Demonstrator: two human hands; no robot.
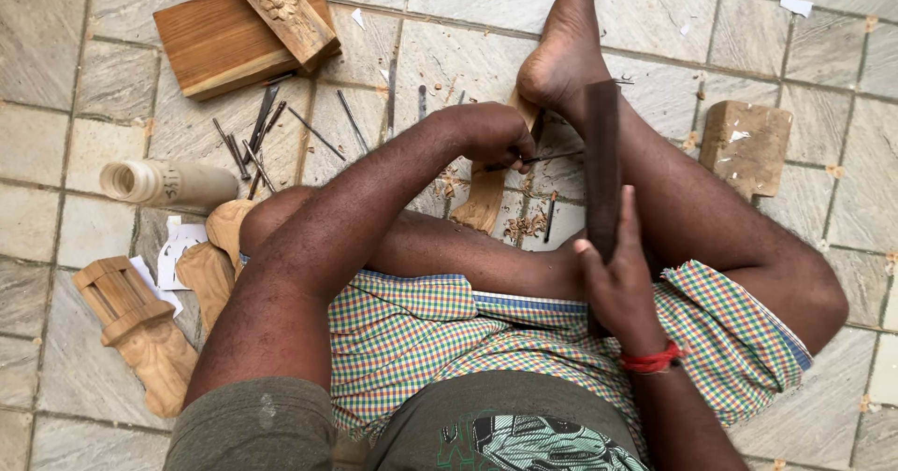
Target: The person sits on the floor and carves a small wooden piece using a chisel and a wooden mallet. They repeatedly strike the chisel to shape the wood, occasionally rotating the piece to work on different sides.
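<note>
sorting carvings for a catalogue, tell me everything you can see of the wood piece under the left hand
The pale wood piece is a narrow, light tan, unfinished-looking strip lying on the tiled floor between the legs. Its near end is curved and shaped. The foot rests over its far end, the left hand sits above it holding a thin chisel, and chips lie beside it.

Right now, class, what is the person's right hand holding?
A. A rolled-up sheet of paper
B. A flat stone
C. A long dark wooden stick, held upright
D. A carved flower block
C: the right hand grips a long dark stick that stands above the lap, while the left hand holds a thin chisel against the pale wood piece.
</note>
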